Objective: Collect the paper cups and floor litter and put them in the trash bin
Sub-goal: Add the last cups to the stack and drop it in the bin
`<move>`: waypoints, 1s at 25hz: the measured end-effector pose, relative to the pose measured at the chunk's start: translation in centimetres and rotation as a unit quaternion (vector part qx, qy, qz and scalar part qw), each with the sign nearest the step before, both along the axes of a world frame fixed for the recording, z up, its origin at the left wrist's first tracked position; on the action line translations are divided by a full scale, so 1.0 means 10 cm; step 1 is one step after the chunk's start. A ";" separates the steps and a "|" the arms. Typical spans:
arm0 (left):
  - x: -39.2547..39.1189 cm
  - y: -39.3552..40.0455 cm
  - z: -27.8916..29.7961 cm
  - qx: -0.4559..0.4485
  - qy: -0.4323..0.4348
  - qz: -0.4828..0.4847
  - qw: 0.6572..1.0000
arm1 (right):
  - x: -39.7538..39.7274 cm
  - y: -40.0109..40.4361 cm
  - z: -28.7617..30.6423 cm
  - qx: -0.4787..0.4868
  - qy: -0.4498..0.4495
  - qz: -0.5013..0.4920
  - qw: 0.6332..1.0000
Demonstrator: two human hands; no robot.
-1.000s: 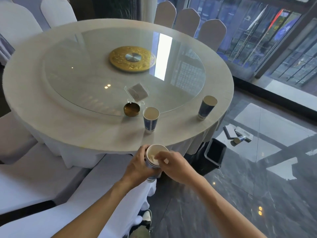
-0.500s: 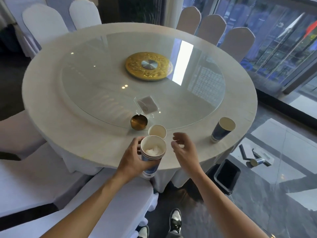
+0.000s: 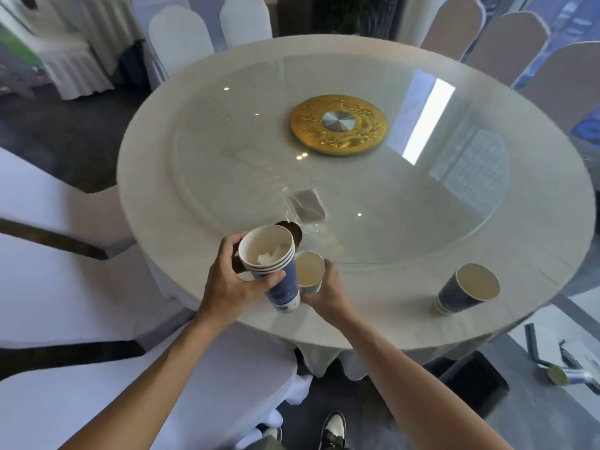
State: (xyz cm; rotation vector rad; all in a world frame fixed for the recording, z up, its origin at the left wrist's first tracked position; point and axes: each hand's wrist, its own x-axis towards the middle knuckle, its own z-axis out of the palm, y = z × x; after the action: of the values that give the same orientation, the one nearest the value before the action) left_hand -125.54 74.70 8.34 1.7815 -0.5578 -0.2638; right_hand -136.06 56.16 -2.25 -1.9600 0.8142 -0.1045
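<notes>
My left hand (image 3: 233, 280) grips a stack of nested blue paper cups (image 3: 276, 264) with crumpled white tissue inside, held tilted above the near table edge. Just right of the stack, my right hand (image 3: 328, 293) wraps around a single blue paper cup (image 3: 310, 271) standing on the round table (image 3: 194, 157). Another blue paper cup (image 3: 467, 289) stands alone at the table's right near edge. A black trash bin (image 3: 474, 384) sits on the floor under the table's right side. Floor litter (image 3: 558, 373), a fallen cup and dark strips, lies beyond the bin.
A small gold bowl (image 3: 293, 230) and a clear card holder (image 3: 305, 206) sit behind the cups on the glass turntable (image 3: 422, 206). A gold disc (image 3: 339, 125) marks its centre. White-covered chairs (image 3: 81, 287) ring the table. My shoes (image 3: 331, 430) show below.
My right hand left the stack, reached forward and closed on the single cup on the table. My left hand carried the stack up over the table edge. The view moved closer.
</notes>
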 end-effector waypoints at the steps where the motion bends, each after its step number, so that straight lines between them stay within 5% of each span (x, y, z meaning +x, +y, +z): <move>1: -0.03 -0.05 0.02 -0.001 0.001 0.011 1.000 | 0.02 -0.03 -0.02 0.020 -0.014 -0.004 1.000; 6: -0.06 -0.27 0.13 -0.018 0.023 0.049 0.998 | 0.01 -0.19 -0.17 0.110 -0.055 0.009 0.992; 13: 0.14 -0.82 0.31 -0.066 0.053 0.049 0.995 | -0.19 -0.45 -0.10 0.084 -0.045 -0.006 0.995; 25: 0.01 -1.74 0.02 -0.023 0.070 -0.163 0.984 | -0.65 -0.89 0.38 0.108 -0.113 -0.075 0.985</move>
State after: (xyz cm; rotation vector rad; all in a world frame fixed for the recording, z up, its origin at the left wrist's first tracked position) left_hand -125.42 57.25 8.55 1.6088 -0.7461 -0.5932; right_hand -142.53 47.25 1.59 -1.6470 0.7876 -0.3096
